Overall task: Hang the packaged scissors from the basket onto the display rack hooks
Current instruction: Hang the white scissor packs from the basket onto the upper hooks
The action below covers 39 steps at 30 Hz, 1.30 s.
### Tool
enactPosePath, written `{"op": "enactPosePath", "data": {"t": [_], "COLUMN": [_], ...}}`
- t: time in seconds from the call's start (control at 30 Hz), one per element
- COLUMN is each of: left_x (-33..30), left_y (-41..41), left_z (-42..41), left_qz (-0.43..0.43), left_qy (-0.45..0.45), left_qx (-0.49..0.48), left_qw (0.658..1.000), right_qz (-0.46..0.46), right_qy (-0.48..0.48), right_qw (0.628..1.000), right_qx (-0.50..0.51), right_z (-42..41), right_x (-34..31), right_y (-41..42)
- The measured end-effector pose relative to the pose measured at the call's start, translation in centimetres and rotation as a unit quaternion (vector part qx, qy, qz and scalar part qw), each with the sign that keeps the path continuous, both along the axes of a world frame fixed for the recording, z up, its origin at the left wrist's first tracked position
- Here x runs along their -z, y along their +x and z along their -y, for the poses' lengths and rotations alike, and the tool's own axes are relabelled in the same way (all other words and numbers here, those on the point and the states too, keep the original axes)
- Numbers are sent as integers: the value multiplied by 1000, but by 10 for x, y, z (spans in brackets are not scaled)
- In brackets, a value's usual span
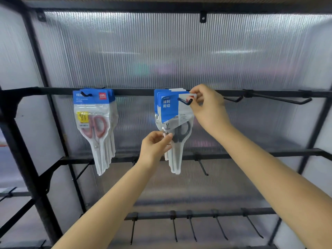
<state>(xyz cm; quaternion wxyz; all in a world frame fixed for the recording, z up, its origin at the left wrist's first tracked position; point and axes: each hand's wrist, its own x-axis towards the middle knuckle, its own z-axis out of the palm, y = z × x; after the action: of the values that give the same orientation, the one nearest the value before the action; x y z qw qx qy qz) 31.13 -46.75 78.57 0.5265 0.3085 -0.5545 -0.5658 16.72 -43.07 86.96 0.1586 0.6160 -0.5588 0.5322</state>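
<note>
A pack of black-handled scissors [177, 121] with a blue and white card hangs at the front of a bunch on the middle hook [186, 101] of the top rail. My right hand [206, 106] pinches the card's top right corner beside the hook tip. Lower down, my left hand [155, 146] pinches the pack's left edge near the scissor handles. Several packs of red-handled scissors [95, 126] hang from the hook to the left [86, 94]. The basket is out of view.
The black display rack [23, 155] has a ribbed translucent back panel. Two bare hooks [280, 99] stick out on the top rail to the right. More bare hooks line the middle rail [203, 167] and the bottom rail [221, 229].
</note>
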Motion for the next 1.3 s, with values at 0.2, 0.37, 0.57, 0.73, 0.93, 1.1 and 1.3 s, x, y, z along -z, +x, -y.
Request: {"op": "enactPosePath", "data": {"t": [0.2, 0.37, 0.57, 0.73, 0.93, 1.1, 1.3], "left_x": [-2, 1, -1, -1, 7, 22, 35], "left_y": [-5, -5, -1, 9, -4, -51, -133], "left_z": [20, 23, 14, -12, -50, -82, -128], "left_qz": [35, 68, 136, 178, 290, 326, 332], "left_qy": [-2, -31, -77, -197, -418, -433, -452], "left_qx": [-35, -62, -144, -200, -150, -25, 91], "left_qw": [999, 995, 977, 943, 848, 840, 823], "right_qz": [-38, -76, -82, -88, -103, -117, -74], "right_qy": [-2, -1, 37, 78, 103, 142, 179], "right_qw": [999, 996, 994, 987, 976, 953, 916], "right_qx": [22, 53, 65, 106, 163, 241, 351], "right_z": [14, 17, 0, -29, -74, -125, -216], "right_x": [7, 11, 24, 38, 70, 99, 123], "right_y": [0, -1, 1, 2, -7, -37, -91]}}
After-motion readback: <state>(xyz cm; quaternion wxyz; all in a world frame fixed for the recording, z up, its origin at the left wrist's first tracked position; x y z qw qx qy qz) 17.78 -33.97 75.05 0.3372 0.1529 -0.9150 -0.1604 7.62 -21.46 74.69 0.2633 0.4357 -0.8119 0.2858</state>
